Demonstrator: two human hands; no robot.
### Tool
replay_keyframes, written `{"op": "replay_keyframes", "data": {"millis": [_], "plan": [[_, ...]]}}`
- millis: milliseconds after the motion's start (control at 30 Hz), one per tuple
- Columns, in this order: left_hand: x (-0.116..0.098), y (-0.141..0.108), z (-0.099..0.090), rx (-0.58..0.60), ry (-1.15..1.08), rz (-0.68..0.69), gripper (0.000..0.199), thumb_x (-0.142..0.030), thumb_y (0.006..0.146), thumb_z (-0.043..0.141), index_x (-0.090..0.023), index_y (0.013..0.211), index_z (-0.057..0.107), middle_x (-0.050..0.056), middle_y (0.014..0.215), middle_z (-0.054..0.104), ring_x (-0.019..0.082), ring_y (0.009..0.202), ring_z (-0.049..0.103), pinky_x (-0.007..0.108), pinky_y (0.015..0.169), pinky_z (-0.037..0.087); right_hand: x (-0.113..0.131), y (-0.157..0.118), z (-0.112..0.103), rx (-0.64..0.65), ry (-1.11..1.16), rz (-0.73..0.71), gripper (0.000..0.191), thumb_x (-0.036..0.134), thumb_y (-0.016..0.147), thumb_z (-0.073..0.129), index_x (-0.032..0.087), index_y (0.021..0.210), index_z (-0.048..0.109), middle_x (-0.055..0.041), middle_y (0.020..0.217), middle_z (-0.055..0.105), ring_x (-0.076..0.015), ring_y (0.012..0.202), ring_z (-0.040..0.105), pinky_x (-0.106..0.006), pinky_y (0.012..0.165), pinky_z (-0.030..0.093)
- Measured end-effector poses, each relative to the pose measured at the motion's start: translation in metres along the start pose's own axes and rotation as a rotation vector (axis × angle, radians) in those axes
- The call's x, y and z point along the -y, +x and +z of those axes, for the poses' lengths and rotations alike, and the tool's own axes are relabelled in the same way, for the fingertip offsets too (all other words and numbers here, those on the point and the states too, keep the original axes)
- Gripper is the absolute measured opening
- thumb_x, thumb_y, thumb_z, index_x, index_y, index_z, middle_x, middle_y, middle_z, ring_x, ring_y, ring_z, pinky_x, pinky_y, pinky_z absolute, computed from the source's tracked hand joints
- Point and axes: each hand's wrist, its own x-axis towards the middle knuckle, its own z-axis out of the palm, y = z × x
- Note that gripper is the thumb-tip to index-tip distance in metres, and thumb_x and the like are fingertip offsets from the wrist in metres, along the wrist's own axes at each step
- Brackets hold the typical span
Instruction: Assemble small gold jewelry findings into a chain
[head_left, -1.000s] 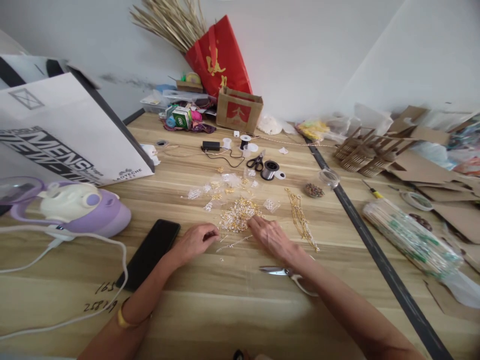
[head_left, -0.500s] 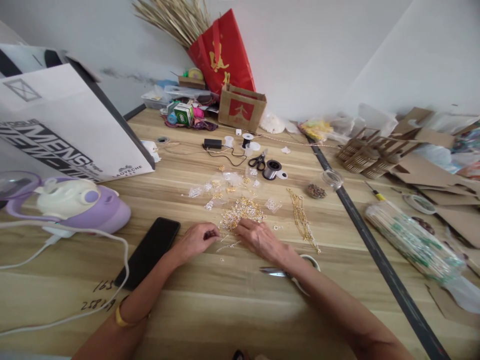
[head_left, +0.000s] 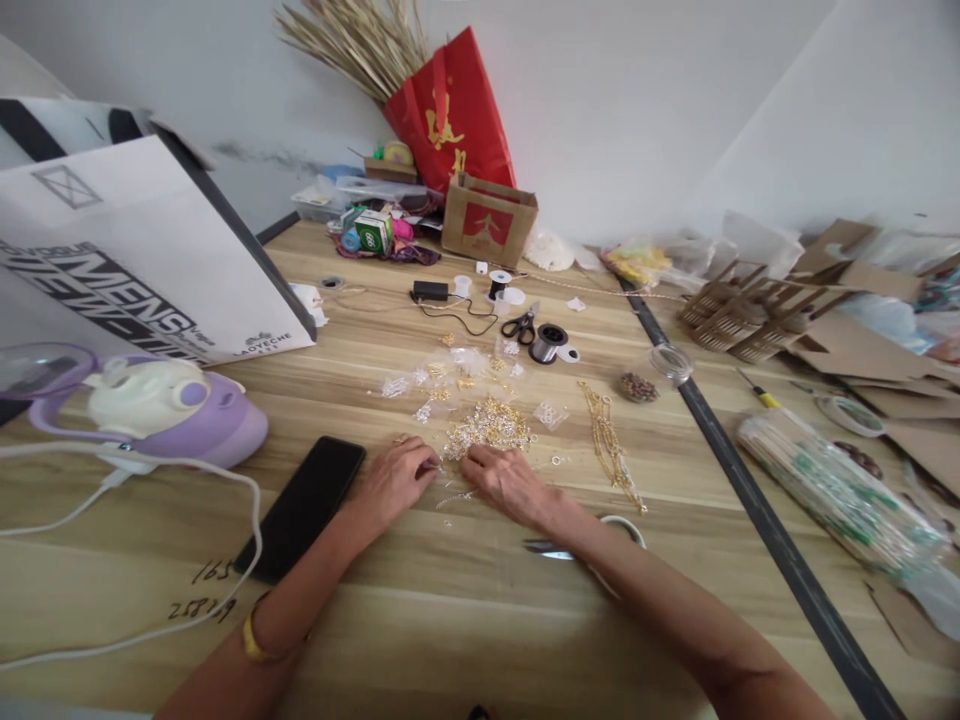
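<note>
A heap of small gold and silver beads or findings (head_left: pixel 491 422) lies on the wooden table in front of me. At its left front, my left hand (head_left: pixel 396 480) is closed, thumb and fingers pinched together; anything in them is too small to make out. My right hand (head_left: pixel 506 485) touches the near edge of the heap, fingertips pressed together with their contents hidden. A thin silver chain (head_left: pixel 454 498) rests on the table between and just below the hands. Scissors (head_left: pixel 551 549) with pale handles lie partly under my right forearm.
Right of the heap are gold chains (head_left: pixel 604 440) and a dish of brown beads (head_left: pixel 637 387). Behind it are black-handled scissors (head_left: pixel 521 325) and a wire spool (head_left: pixel 549 342). A black phone (head_left: pixel 304 505) and a white cable (head_left: pixel 251 500) lie by my left forearm.
My right fingertips have shifted left along the near edge of the heap, closer to my left hand. My left hand stays pinched in nearly the same place. The view has shifted slightly.
</note>
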Motion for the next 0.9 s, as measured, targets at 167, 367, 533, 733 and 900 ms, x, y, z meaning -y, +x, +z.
{"op": "replay_keyframes", "data": {"millis": [167,367,533,733,900], "plan": [[0.002,0.001,0.003,-0.015,0.002,0.01,0.006,-0.014,0.08,0.06,-0.017,0.077,0.064,0.005,0.083,0.066,0.02,0.085,0.058,0.032,0.078,0.044,-0.011,0.003,-0.003,0.014,-0.035,0.012,0.012,0.008,0.093,0.046,0.014,0.098,0.056,-0.0081,0.095,0.06,-0.017,0.081,0.057,-0.024,0.061,0.042],[0.006,0.001,0.004,-0.042,-0.073,0.032,0.012,-0.009,0.079,0.056,-0.018,0.078,0.064,0.003,0.082,0.066,0.018,0.083,0.058,0.03,0.078,0.045,-0.015,0.003,-0.011,0.035,-0.072,0.05,0.012,0.008,0.093,0.046,0.014,0.098,0.055,-0.0091,0.096,0.059,-0.0174,0.083,0.056,-0.023,0.061,0.042],[0.009,0.0,0.001,-0.021,-0.054,-0.001,0.01,-0.011,0.08,0.057,-0.017,0.081,0.065,0.005,0.084,0.065,0.02,0.084,0.059,0.03,0.077,0.045,-0.002,0.004,-0.014,-0.016,-0.049,-0.027,0.011,0.008,0.093,0.047,0.014,0.098,0.055,-0.0087,0.1,0.058,-0.0177,0.086,0.055,-0.023,0.059,0.042],[0.009,-0.002,0.002,-0.002,0.061,0.025,0.013,-0.016,0.085,0.054,-0.019,0.084,0.066,0.004,0.083,0.062,0.019,0.083,0.058,0.029,0.074,0.044,0.008,0.015,-0.012,-0.049,-0.006,-0.037,0.015,0.011,0.094,0.046,0.016,0.105,0.055,-0.0082,0.1,0.058,-0.0171,0.085,0.057,-0.024,0.061,0.044],[0.009,-0.001,0.004,-0.006,0.074,0.042,0.016,-0.016,0.086,0.051,-0.018,0.078,0.065,0.004,0.078,0.06,0.019,0.081,0.057,0.029,0.073,0.043,0.011,0.02,-0.011,-0.068,0.061,-0.003,0.015,0.017,0.096,0.043,0.016,0.102,0.056,-0.0073,0.094,0.059,-0.0161,0.079,0.057,-0.023,0.06,0.042]]}}
